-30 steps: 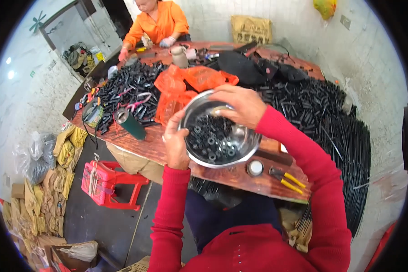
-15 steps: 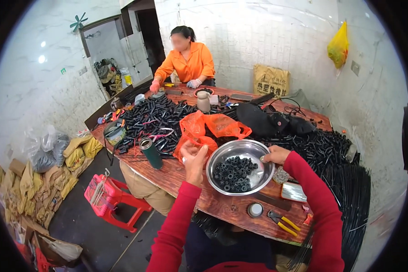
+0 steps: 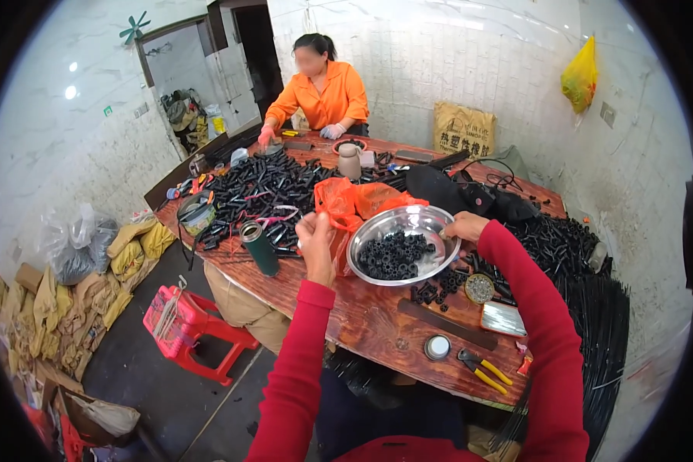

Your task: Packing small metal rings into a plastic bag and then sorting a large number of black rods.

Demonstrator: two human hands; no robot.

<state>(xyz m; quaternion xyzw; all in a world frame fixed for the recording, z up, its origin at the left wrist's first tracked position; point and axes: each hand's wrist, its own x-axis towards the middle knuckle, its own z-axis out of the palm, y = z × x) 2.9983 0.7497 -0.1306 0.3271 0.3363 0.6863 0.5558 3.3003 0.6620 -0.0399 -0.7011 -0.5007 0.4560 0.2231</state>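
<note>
My right hand (image 3: 467,227) grips the right rim of a shiny steel bowl (image 3: 443,250), thumb at the inner edge. The bowl is held above the table and tilted, with small black ring-shaped parts (image 3: 393,256) gathered toward its left side. My left hand (image 3: 316,240) is raised left of the bowl, fingers pinched at the edge of a thin orange-red plastic bag (image 3: 339,202). The bag stands partly behind the bowl, so its inside is hidden. More black parts (image 3: 433,294) lie loose on the table just below the bowl.
Black tubular pieces (image 3: 262,185) are heaped at left, more at right. A green flask (image 3: 259,250), round tin (image 3: 479,289), white-lidded jar (image 3: 437,347) and yellow-handled pliers (image 3: 485,371) stand or lie on the wooden table (image 3: 369,327). A co-worker in orange (image 3: 327,92) works opposite. A red stool (image 3: 196,323) stands left.
The bowl has moved up and away from me and is more tilted. Loose black parts now show on the table below it. My left hand has shifted slightly left and farther away.
</note>
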